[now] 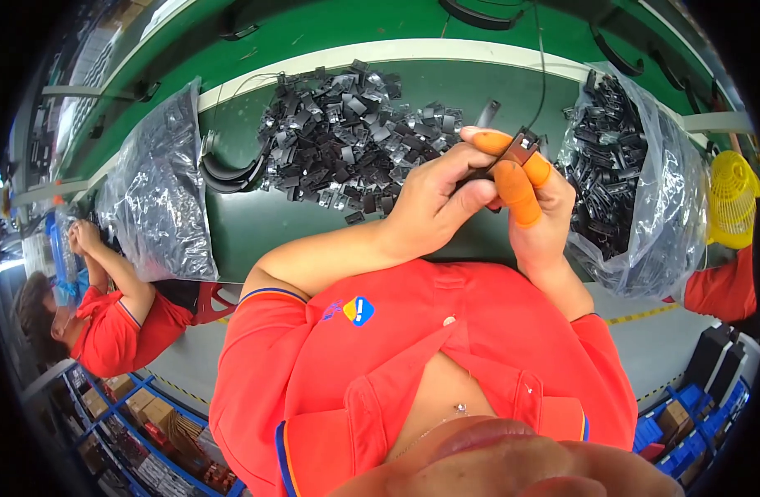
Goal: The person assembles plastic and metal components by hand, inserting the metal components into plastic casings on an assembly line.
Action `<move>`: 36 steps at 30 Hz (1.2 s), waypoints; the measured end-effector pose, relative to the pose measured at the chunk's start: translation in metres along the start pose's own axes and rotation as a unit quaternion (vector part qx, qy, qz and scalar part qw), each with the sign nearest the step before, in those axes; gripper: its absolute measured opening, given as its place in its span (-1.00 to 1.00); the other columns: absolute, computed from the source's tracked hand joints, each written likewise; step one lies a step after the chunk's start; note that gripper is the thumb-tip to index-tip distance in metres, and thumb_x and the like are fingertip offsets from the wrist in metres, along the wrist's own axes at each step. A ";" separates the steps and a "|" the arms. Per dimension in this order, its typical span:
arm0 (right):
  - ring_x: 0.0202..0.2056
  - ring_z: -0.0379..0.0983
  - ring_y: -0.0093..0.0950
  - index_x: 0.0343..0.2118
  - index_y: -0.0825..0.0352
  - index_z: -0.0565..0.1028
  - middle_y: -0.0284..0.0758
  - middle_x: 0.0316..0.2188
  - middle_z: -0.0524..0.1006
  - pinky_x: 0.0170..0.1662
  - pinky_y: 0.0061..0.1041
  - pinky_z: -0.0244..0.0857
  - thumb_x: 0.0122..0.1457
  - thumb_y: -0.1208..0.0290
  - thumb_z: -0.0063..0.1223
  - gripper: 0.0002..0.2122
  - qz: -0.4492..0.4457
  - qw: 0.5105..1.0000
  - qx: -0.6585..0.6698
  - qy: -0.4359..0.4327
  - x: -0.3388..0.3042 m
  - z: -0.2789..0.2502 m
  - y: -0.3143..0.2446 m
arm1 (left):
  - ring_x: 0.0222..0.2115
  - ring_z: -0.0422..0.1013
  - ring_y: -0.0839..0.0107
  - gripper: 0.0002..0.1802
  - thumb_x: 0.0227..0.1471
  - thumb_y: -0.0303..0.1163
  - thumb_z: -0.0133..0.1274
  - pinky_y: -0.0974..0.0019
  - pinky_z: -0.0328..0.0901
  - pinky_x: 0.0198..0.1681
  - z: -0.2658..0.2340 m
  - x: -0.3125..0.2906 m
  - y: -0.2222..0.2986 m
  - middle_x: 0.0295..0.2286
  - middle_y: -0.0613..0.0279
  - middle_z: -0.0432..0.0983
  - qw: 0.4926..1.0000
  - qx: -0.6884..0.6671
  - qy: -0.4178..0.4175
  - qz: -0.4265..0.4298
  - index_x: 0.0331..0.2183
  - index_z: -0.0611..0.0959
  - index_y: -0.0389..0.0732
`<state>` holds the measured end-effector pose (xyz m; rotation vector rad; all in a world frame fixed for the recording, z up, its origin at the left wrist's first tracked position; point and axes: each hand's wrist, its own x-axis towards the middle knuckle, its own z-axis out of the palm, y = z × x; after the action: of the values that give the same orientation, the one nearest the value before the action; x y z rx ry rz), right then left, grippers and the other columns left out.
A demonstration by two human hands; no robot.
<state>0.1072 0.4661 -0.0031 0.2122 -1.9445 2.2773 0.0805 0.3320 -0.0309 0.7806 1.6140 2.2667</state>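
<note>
Above the dark green bench, both my hands meet in front of my chest. Between the thumb and fingers of my right hand (pixel 541 199) is a small black plastic part (pixel 523 146), with orange finger cots on the digits around it. My left hand (pixel 436 192) pinches against the same part from the left, one finger in an orange cot. A thin black cable (pixel 544 74) runs down from above to this part. Fingers cover much of the part. Behind my left hand lies a pile of small black plastic pieces (pixel 330 137), some with clear film.
Right of my hands, an open clear bag (pixel 674 190) holds black parts (pixel 603 157). Another clear bag (pixel 156 190) hangs over the bench's left side, beside curved black bands (pixel 231 176). A yellow basket (pixel 732 199) stands far right. A co-worker in red (pixel 132 327) works at left.
</note>
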 end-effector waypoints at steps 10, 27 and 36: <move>-0.11 0.37 -0.50 -0.09 0.45 0.34 -0.20 -0.07 0.39 -0.05 -0.58 0.24 -0.04 0.58 0.12 -0.60 0.015 0.999 0.017 -0.034 -0.002 -0.001 -0.005 | -0.22 0.38 0.40 -0.41 0.17 -0.05 -0.35 0.38 0.26 -0.19 -0.017 0.007 0.003 -0.24 0.09 0.43 0.987 -0.072 -0.046 -0.134 -0.19 0.43 -0.46; -0.28 0.48 -0.37 -0.35 0.43 0.49 -0.25 -0.31 0.53 -0.06 -0.30 0.30 -0.15 0.49 0.15 -0.76 -0.254 0.895 -0.335 -0.151 0.002 -0.031 0.006 | -0.36 0.43 0.27 -0.60 -0.21 -0.17 0.20 0.32 0.32 -0.25 0.004 0.012 0.029 -0.39 0.15 0.50 0.964 0.168 -0.164 -0.126 -0.35 0.56 -0.25; -0.31 0.47 -0.41 -0.31 0.41 0.49 -0.24 -0.32 0.52 -0.24 -0.54 0.33 -0.14 0.62 0.07 -0.76 -0.129 0.982 -0.140 -0.017 -0.018 -0.012 0.023 | -0.33 0.38 0.28 -0.57 -0.21 -0.12 0.17 0.29 0.22 -0.16 0.002 0.019 0.022 -0.41 0.15 0.48 0.943 0.266 -0.178 -0.090 -0.35 0.56 -0.25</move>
<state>0.1196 0.4737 -0.0309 0.4455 -2.0853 1.8302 0.0685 0.3354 -0.0042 1.0380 2.0273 1.4618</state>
